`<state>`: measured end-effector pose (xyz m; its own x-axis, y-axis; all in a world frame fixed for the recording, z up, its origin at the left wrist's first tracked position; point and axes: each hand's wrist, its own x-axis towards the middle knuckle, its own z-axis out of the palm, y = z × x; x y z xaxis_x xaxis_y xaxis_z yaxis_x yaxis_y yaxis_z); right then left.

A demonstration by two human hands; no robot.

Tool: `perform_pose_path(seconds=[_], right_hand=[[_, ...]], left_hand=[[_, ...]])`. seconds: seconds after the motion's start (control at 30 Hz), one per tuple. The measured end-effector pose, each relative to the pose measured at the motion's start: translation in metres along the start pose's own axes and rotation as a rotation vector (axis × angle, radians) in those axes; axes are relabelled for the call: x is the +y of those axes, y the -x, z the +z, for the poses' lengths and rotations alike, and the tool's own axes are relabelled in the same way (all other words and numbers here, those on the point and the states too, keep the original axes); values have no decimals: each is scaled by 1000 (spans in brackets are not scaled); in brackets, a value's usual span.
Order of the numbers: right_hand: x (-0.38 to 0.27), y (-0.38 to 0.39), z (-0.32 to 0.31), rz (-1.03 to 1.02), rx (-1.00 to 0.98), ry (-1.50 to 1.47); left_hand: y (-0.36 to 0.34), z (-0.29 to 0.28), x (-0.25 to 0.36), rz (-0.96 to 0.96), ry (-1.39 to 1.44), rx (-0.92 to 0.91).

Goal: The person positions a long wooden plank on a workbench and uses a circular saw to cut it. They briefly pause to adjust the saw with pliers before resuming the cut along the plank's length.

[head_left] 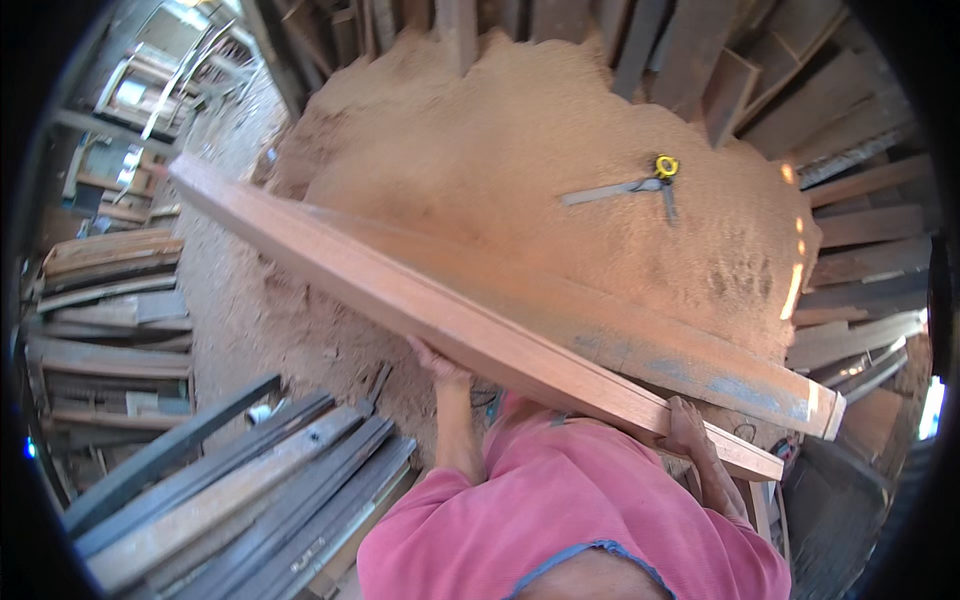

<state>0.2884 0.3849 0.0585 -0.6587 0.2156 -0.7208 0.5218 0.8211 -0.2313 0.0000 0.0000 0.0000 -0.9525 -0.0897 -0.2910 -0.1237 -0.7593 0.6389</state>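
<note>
A long reddish wooden beam (300, 250) crosses the view diagonally from upper left to lower right. My left hand (437, 361) holds it from below near the middle, fingers partly hidden behind it. My right hand (685, 427) is closed round the beam toward its lower-right end. Beyond the beam lies a wide sawdust-coated board (756, 393) with pale bluish patches. Farther off, on the sawdust (470, 130), are a yellow round tool (666, 166), perhaps a tape measure, and a grey angled tool (605, 193).
Stacks of dark boards (240, 500) lie at lower left, with more timber piles (110, 350) along the left. Planks (860, 260) ring the sawdust at the top and right. A strip of dusty ground (215, 310) runs along the left.
</note>
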Motion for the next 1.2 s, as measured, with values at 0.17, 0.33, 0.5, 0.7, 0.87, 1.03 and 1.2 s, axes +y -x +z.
perform_pose_path(seconds=[0.17,0.33,0.5,0.7,0.87,1.03,1.2], right_hand=[[-9,-10,51,-51,31,-82],[30,8,42,-31,113,-50],[-4,-6,48,-77,185,-129],[-98,-16,10,-236,164,-181],[-173,-30,-5,-446,179,-241],[-256,-31,-32,-654,125,-278],[-339,-17,-63,-816,-12,-324]], left_hand=[[22,13,44,95,-142,6],[60,31,23,115,-82,-7],[55,50,76,177,-91,-169],[44,84,186,389,-280,-90],[38,139,285,755,-212,-143],[57,186,373,906,-218,-356],[80,220,423,991,-188,-382]])
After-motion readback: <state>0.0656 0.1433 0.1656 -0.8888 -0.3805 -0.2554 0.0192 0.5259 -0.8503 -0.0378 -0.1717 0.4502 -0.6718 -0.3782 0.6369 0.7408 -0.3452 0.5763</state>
